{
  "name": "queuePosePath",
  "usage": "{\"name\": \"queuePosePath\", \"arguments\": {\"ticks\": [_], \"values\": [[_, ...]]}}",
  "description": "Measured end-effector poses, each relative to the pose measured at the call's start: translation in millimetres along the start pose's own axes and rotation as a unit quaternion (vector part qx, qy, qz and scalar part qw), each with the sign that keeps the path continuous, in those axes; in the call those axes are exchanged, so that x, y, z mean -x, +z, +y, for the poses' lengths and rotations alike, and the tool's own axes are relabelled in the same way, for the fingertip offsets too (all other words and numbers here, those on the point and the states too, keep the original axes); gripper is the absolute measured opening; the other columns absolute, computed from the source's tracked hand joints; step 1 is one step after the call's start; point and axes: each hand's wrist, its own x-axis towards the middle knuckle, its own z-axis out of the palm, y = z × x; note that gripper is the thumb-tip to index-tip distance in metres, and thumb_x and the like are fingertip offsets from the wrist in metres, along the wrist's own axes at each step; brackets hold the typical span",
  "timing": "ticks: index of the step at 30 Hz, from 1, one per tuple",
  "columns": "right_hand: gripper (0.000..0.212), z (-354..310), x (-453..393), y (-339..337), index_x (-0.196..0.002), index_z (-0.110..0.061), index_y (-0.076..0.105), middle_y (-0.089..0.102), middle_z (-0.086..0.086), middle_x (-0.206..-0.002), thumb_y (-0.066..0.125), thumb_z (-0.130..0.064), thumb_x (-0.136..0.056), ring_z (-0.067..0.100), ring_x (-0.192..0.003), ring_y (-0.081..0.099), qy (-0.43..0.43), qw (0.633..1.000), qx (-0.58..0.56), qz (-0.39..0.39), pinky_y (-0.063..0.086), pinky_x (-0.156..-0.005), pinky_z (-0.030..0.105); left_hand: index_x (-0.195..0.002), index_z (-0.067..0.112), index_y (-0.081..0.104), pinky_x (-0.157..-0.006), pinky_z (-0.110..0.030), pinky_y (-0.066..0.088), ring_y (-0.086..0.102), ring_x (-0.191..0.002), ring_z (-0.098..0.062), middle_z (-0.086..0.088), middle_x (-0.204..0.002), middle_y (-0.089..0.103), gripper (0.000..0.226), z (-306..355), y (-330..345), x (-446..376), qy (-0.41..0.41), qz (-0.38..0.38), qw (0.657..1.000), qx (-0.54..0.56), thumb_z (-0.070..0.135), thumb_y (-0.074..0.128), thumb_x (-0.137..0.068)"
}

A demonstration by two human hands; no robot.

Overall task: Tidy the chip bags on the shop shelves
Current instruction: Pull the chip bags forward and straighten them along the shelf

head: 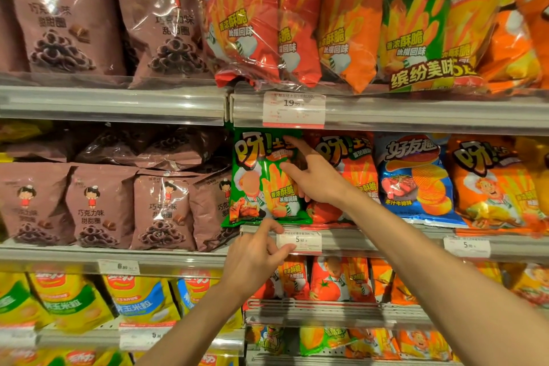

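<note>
Brown chocolate-ring bags (98, 208) stand in a row at the left of the middle shelf (113, 255), with more of them lying flat behind. Just right of them the green chip bag (261, 184) stands upright at the shelf's front edge, above a 5.90 price tag (298, 241). The left hand (255, 258) reaches up from below, its index finger extended and touching the bag's bottom edge, the other fingers curled and holding nothing. The right hand (309, 175) rests on the bag's right side, fingers spread and straight across its face. Further right stand a red tomato bag (353, 157), partly hidden by the right hand, a blue ridged-chip bag (416, 178) and an orange bag (493, 184).
</note>
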Motion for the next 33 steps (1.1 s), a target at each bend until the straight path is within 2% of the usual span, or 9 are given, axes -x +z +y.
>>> {"name": "queuePosePath", "arguments": {"ticks": [6,9,13,16,19,23,26,29,33], "values": [[0.071,-0.9,-4.1,3.8,-0.160,-0.034,0.016,0.055,-0.004,-0.070,0.055,-0.038,-0.101,0.017,-0.055,0.059,0.028,0.999,0.001,0.031,0.055,-0.056,0.038,-0.108,0.029,0.051,-0.054,-0.026,0.043,0.064,-0.060,-0.006,0.014,-0.057,0.067,0.035,1.7,-2.2,-0.5,-0.003,-0.008,1.000,0.006,0.054,0.065,-0.088],[0.067,-2.0,-3.2,7.0,-0.159,-0.030,0.019,0.045,-0.009,-0.067,0.052,-0.039,-0.102,0.011,-0.049,0.052,0.028,0.999,0.016,0.035,0.046,-0.050,0.030,-0.108,0.030,0.050,-0.053,-0.025,0.042,0.063,-0.058,-0.005,0.014,-0.057,0.066,0.035,2.2,-3.4,-0.3,-0.002,-0.012,1.000,0.002,0.055,0.064,-0.089],[0.059,-4.3,1.3,5.1,-0.151,-0.012,0.033,0.061,0.012,-0.066,0.047,-0.044,-0.103,0.018,-0.048,0.061,0.047,0.998,0.032,0.026,0.060,-0.060,0.041,-0.110,0.029,0.050,-0.057,-0.032,0.048,0.063,-0.058,-0.005,0.013,-0.059,0.068,0.037,0.7,-2.6,0.4,0.000,-0.011,1.000,-0.008,0.057,0.062,-0.089],[0.062,-4.1,9.4,2.1,-0.156,-0.020,0.023,0.069,0.022,-0.079,0.049,-0.041,-0.103,0.019,-0.050,0.063,0.016,0.999,0.005,0.044,0.056,-0.050,0.030,-0.111,0.029,0.053,-0.057,-0.033,0.049,0.063,-0.058,-0.007,0.013,-0.058,0.067,0.037,0.3,-2.1,1.1,0.006,-0.001,1.000,-0.013,0.057,0.062,-0.090],[0.068,5.6,21.9,-5.6,-0.158,-0.027,0.021,0.066,0.003,-0.094,0.055,-0.040,-0.101,0.012,-0.063,0.067,-0.024,0.995,0.046,0.089,0.057,-0.067,0.031,-0.113,0.029,0.054,-0.056,-0.032,0.048,0.062,-0.058,-0.006,0.015,-0.058,0.065,0.035,1.6,-1.7,2.7,0.016,0.007,1.000,-0.017,0.054,0.062,-0.091],[0.049,31.7,44.4,-25.4,-0.144,-0.018,0.046,0.054,-0.001,-0.124,0.059,-0.034,-0.099,0.006,-0.093,0.061,-0.061,0.979,0.117,0.154,0.050,-0.089,0.031,-0.118,0.029,0.055,-0.055,-0.032,0.048,0.057,-0.055,-0.002,0.019,-0.057,0.060,0.034,6.9,1.0,1.8,0.042,0.012,0.999,-0.018,0.050,0.063,-0.092],[0.038,51.8,63.5,-47.0,-0.131,-0.016,0.059,0.049,0.000,-0.120,0.064,-0.030,-0.096,0.015,-0.108,0.056,-0.068,0.965,0.148,0.204,0.044,-0.095,0.029,-0.117,0.031,0.055,-0.054,-0.033,0.048,0.061,-0.058,-0.005,0.020,-0.057,0.061,0.035,9.6,4.2,-1.4,0.061,0.008,0.998,-0.017,0.052,0.059,-0.090],[0.045,74.2,75.8,-65.4,-0.134,-0.020,0.055,0.047,0.000,-0.124,0.065,-0.038,-0.094,0.022,-0.121,0.052,0.008,0.968,0.148,0.204,0.044,-0.104,0.037,-0.116,0.028,0.058,-0.052,-0.031,0.047,0.061,-0.056,-0.004,0.017,-0.058,0.063,0.033,11.1,6.0,-2.8,0.074,0.003,0.997,-0.021,0.048,0.063,-0.091],[0.070,84.9,80.0,-72.8,-0.149,-0.030,0.033,0.047,0.000,-0.133,0.063,-0.055,-0.091,0.019,-0.114,0.057,0.093,0.983,0.085,0.134,0.049,-0.103,0.048,-0.116,0.029,0.056,-0.046,-0.015,0.032,0.047,-0.044,0.008,0.019,-0.059,0.064,0.034,7.9,7.5,-5.3,0.093,0.005,0.995,-0.032,0.051,0.064,-0.090]]}}
